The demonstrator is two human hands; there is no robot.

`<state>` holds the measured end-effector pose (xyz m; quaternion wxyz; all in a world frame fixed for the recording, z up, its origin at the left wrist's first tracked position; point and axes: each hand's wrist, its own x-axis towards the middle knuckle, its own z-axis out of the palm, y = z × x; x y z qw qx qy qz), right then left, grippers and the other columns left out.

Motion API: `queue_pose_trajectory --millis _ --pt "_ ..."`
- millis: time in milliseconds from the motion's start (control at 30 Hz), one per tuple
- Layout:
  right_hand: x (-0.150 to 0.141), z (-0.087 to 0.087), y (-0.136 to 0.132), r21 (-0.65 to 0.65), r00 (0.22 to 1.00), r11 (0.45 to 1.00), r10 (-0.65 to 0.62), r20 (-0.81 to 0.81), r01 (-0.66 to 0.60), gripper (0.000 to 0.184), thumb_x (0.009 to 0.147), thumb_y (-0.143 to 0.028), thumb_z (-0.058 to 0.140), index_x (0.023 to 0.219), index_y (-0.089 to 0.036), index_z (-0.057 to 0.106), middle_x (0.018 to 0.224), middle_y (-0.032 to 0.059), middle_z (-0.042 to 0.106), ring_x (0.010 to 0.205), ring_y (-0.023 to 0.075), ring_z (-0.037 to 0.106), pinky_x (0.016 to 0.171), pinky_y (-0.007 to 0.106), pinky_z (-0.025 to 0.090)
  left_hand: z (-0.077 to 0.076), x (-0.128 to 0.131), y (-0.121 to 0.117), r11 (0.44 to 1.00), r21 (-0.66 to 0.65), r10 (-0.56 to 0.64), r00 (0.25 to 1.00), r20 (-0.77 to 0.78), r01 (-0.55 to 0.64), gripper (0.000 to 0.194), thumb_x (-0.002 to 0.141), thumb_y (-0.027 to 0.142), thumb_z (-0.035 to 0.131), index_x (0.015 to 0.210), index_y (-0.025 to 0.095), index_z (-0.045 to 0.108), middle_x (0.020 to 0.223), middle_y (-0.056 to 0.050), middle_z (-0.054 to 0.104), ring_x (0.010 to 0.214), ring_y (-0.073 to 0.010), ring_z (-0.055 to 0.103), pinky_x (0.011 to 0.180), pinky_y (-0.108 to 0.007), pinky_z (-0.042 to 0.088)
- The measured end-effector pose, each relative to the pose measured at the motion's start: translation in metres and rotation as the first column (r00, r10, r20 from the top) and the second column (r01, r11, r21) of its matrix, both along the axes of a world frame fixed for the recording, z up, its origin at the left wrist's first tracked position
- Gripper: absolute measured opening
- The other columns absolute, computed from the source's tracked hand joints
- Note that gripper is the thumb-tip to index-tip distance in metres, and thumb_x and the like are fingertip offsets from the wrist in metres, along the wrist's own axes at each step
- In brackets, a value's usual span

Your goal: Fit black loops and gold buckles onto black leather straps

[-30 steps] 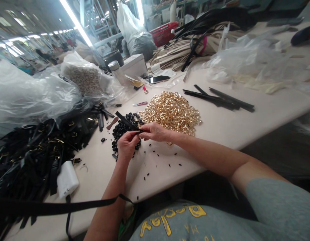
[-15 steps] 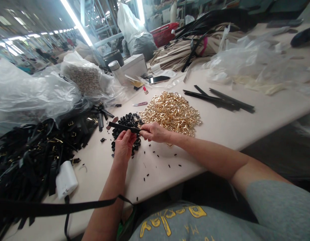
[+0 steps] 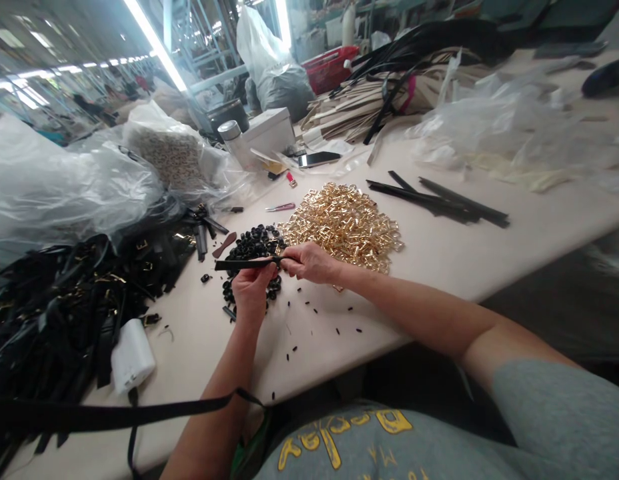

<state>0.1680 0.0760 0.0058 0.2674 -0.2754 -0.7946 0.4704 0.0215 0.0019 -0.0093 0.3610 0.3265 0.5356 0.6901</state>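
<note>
Both of my hands meet over the table near its front edge. My left hand is closed on a short black strap that points left, almost level. My right hand pinches the strap's right end, fingers pressed together. Under the hands lies a heap of small black loops. A big pile of gold metal buckles sits just beyond my right hand. Small black bits are scattered on the table in front of the hands.
A mass of black straps with gold fittings fills the left side beside a white roll. Clear plastic bags stand behind. Long black strips lie at the right. A phone, a white box and a red basket are farther back.
The black strap has swung down from pointing up-left to lying nearly level, pointing left. Both hands kept their hold and barely shifted.
</note>
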Motion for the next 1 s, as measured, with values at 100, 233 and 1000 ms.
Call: queue_pose_trajectory --millis 100,233,1000 --pt "0.0 -0.002 0.002 -0.018 1.0 0.999 0.027 -0.005 -0.027 0.018 0.089 -0.02 0.054 0.073 -0.013 0.059 0.061 -0.0031 0.059 0.048 0.0053 0.054 0.049 0.015 0.039 -0.002 -0.002 0.001 0.999 -0.031 -0.027 1.0 0.006 0.028 0.034 0.055 0.034 0.087 0.079 0.014 0.072 0.076 -0.004 0.072 0.06 -0.0119 0.063 0.061 -0.024 0.053" --pt "0.001 -0.003 0.003 -0.056 0.997 0.996 0.073 -0.013 -0.074 0.021 0.089 -0.025 0.054 0.074 -0.013 0.059 0.062 -0.0017 0.06 0.05 0.0073 0.057 0.049 0.016 0.043 -0.003 -0.003 0.003 0.992 -0.097 -0.078 0.995 0.055 0.083 0.036 0.051 0.036 0.088 0.073 0.013 0.07 0.069 -0.003 0.07 0.057 -0.0115 0.062 0.059 -0.023 0.051" --pt "0.007 -0.014 0.014 0.415 0.996 0.908 -0.08 0.049 0.053 0.033 0.094 -0.042 0.045 0.078 -0.02 0.064 0.067 0.0038 0.064 0.058 0.016 0.057 0.059 0.027 0.042 0.072 -0.084 -0.029 0.886 -0.027 0.464 0.886 -0.001 -0.464 0.04 0.06 0.047 0.082 0.068 0.017 0.057 0.063 0.003 0.06 0.059 -0.0104 0.059 0.058 -0.024 0.051"
